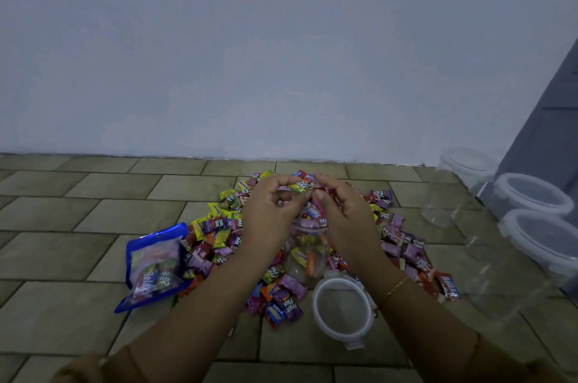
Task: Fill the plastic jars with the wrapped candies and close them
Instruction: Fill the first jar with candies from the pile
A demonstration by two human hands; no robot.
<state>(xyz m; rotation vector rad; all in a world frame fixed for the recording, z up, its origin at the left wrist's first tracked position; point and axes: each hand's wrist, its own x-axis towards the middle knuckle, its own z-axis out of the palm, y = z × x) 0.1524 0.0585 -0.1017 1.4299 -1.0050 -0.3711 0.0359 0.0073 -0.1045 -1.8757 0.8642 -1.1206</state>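
Both hands hovered over the mouth of a clear plastic jar that stood upright amid a heap of brightly wrapped candies on the tan tiled floor. The left hand had its fingers curled, pinching a yellow-green wrapped candy above the jar; the right hand was curled beside it, apparently holding sweets too, though what exactly could not be told. The jar looked nearly full, with candies showing at its neck. Its white-rimmed round lid lay just in front of it. To finish this step well, the candies should probably be dropped straight down into the opening and kept below the rim so the lid can seat. More empty clear jars with lids stood well apart to the right, and a blue candy bag lay to the left.
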